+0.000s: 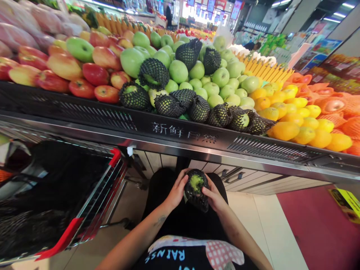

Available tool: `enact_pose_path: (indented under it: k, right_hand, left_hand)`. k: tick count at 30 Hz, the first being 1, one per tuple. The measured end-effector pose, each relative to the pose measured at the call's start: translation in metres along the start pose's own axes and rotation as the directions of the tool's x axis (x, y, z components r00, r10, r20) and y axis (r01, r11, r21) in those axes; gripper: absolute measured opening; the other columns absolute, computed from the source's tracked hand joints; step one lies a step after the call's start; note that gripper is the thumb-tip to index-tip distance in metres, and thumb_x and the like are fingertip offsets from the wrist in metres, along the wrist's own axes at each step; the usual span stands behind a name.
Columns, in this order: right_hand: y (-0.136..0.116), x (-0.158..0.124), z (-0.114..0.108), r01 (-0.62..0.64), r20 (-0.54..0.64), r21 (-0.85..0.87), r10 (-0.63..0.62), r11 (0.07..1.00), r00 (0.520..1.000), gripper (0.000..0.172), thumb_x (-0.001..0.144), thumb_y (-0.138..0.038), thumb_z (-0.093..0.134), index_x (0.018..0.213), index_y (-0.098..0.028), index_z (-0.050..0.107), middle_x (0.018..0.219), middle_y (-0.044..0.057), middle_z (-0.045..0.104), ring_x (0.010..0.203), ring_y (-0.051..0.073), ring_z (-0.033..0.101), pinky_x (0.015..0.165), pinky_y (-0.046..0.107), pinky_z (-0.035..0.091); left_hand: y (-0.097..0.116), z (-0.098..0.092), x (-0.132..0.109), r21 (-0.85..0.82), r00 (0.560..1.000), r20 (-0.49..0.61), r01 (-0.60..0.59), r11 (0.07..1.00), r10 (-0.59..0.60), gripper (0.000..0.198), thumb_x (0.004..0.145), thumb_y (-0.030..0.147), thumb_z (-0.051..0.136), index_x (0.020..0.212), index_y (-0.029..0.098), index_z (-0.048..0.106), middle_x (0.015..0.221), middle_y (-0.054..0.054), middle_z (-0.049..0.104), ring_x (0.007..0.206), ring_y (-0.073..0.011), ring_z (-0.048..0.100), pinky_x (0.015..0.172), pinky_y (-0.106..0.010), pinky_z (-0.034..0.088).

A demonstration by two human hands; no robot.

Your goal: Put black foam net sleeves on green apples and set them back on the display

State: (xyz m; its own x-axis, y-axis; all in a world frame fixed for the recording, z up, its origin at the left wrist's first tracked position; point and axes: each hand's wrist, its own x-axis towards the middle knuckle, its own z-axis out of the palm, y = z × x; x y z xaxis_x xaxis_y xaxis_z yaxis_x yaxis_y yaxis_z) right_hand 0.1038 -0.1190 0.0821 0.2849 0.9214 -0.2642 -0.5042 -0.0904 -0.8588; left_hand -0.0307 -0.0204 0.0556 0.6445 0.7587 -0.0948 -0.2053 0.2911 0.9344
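Low in front of my lap, both hands are wrapped round a green apple in a black foam net (196, 185). Its bare green skin shows through the net's opening on top. My left hand (179, 188) grips it from the left side. From the right, my right hand (213, 194) holds it, the thumb near the opening. Loose green apples (211, 89) are heaped on the display above my hands. Several netted green fruits (171, 104) line the front of that heap, and a few more lie on top.
A black slotted ledge (135, 122) with a metal rail runs across the display front. Red apples (95, 74) lie left, yellow-orange citrus fruits (298, 123) right. A shopping cart with a red-trimmed rim (71, 230) stands close on my left, holding dark cloth or bags.
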Motion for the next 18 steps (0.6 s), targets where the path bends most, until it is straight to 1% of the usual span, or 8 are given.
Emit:
enact_pose_path:
  k: [2, 5, 7, 8, 10, 13, 15, 18]
  right_hand:
    - [0.002, 0.000, 0.001, 0.004, -0.047, -0.002, -0.004, 1.000, 0.999, 0.062, 0.061, -0.043, 0.088, 0.118, -0.030, 0.067, 0.121, 0.003, 0.071, 0.119, 0.029, 0.061, 0.111, 0.046, 0.042]
    - [0.005, -0.001, 0.001, 0.009, -0.104, 0.017, -0.007, 1.000, 0.994, 0.061, 0.061, -0.045, 0.088, 0.117, -0.029, 0.068, 0.121, 0.003, 0.071, 0.118, 0.030, 0.061, 0.111, 0.047, 0.041]
    - [0.007, -0.001, -0.001, 0.022, -0.125, 0.003, -0.021, 1.000, 0.992, 0.060, 0.061, -0.045, 0.087, 0.117, -0.029, 0.069, 0.122, 0.003, 0.071, 0.120, 0.030, 0.060, 0.112, 0.047, 0.041]
    - [0.009, -0.002, -0.003, 0.030, -0.129, -0.009, -0.031, 1.000, 0.991, 0.060, 0.062, -0.044, 0.087, 0.117, -0.029, 0.069, 0.123, 0.003, 0.071, 0.120, 0.030, 0.060, 0.112, 0.047, 0.040]
    - [0.011, -0.002, -0.007, 0.042, -0.126, -0.031, -0.045, 0.999, 0.991, 0.060, 0.061, -0.044, 0.087, 0.117, -0.030, 0.069, 0.123, 0.003, 0.071, 0.122, 0.030, 0.059, 0.113, 0.047, 0.039]
    - [0.017, -0.005, -0.012, 0.025, -0.142, 0.000, -0.024, 1.000, 0.990, 0.058, 0.058, -0.048, 0.087, 0.110, -0.029, 0.071, 0.121, 0.004, 0.072, 0.123, 0.031, 0.060, 0.113, 0.048, 0.039]
    - [0.020, -0.007, -0.013, -0.012, -0.147, 0.078, 0.023, 0.997, 0.989, 0.052, 0.056, -0.054, 0.085, 0.100, -0.029, 0.072, 0.119, 0.004, 0.073, 0.123, 0.033, 0.060, 0.112, 0.050, 0.040]
    - [0.021, -0.007, -0.008, -0.058, -0.119, 0.192, 0.082, 0.980, 0.989, 0.049, 0.062, -0.065, 0.078, 0.094, -0.029, 0.071, 0.116, 0.004, 0.074, 0.120, 0.032, 0.062, 0.107, 0.051, 0.045]
  left_hand:
    - [0.008, 0.001, -0.002, 0.183, 0.996, 0.010, -0.088, 0.979, 0.088, 0.043, 0.097, 0.050, 0.048, 0.126, 0.023, 0.061, 0.133, -0.009, 0.062, 0.128, -0.0249, 0.053, 0.114, -0.042, 0.035]
    - [0.023, 0.000, -0.006, 0.454, 0.954, 0.000, -0.266, 0.850, 0.298, 0.033, 0.098, 0.041, 0.048, 0.118, 0.024, 0.068, 0.135, -0.009, 0.057, 0.129, -0.0233, 0.050, 0.114, -0.041, 0.034]
    - [0.031, -0.002, -0.008, 0.533, 0.924, -0.002, -0.323, 0.782, 0.383, 0.023, 0.095, 0.036, 0.055, 0.103, 0.022, 0.072, 0.127, -0.009, 0.060, 0.122, -0.0227, 0.053, 0.108, -0.039, 0.038]
    - [0.034, -0.003, -0.007, 0.525, 0.923, -0.007, -0.323, 0.787, 0.384, 0.020, 0.093, 0.036, 0.059, 0.096, 0.021, 0.071, 0.120, -0.009, 0.063, 0.116, -0.0219, 0.056, 0.103, -0.037, 0.042]
    - [0.036, -0.007, -0.004, 0.418, 0.953, -0.043, -0.256, 0.871, 0.301, 0.022, 0.090, 0.040, 0.063, 0.090, 0.019, 0.067, 0.103, -0.007, 0.066, 0.099, -0.0194, 0.060, 0.089, -0.032, 0.046]
    - [0.033, -0.015, 0.006, 0.143, 0.995, -0.085, -0.031, 0.989, 0.043, 0.038, 0.083, 0.054, 0.068, 0.094, 0.018, 0.063, 0.083, -0.001, 0.064, 0.076, -0.0150, 0.059, 0.071, -0.026, 0.046]
    - [0.028, -0.019, 0.012, 0.038, 0.995, -0.041, 0.092, 0.995, -0.091, 0.045, 0.076, 0.056, 0.073, 0.096, 0.017, 0.063, 0.077, 0.000, 0.062, 0.070, -0.0132, 0.058, 0.066, -0.024, 0.044]
    - [0.014, -0.019, 0.015, 0.018, 0.989, 0.015, 0.145, 0.989, -0.146, 0.039, 0.070, 0.045, 0.077, 0.092, 0.015, 0.065, 0.080, -0.001, 0.064, 0.072, -0.0134, 0.058, 0.066, -0.023, 0.044]
